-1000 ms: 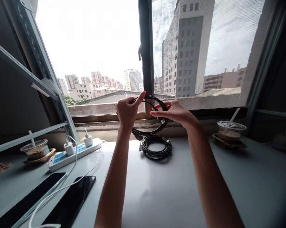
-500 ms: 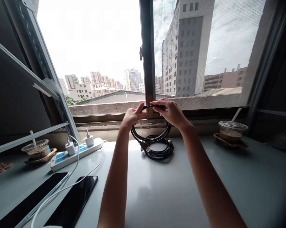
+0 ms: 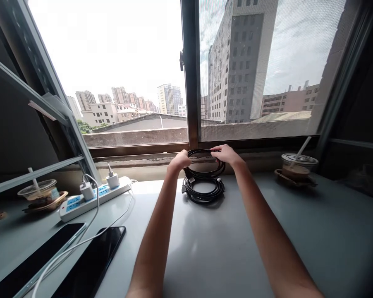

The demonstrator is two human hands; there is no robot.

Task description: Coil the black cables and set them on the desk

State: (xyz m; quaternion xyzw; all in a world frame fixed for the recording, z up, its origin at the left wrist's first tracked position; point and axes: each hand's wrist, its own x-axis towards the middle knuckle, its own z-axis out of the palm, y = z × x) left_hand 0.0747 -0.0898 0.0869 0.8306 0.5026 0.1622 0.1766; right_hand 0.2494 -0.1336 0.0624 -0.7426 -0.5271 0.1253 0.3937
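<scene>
A looped black cable is held up near the back edge of the table, between my two hands. My left hand is closed around its left side. On its upper right side, my right hand pinches the loop between thumb and fingers. Below and partly behind the held loop, a coiled black cable lies flat on the table, with connector ends showing near its upper left and upper right.
A white power strip with chargers stands at the left, near two dark phones crossed by a white cord. Lidded cups stand at the far left and right. A metal frame rises at the left; the window is behind.
Both hands have lowered the held loop toward the coil on the table, and it now looks more tilted and flatter. The camera view has shifted slightly.
</scene>
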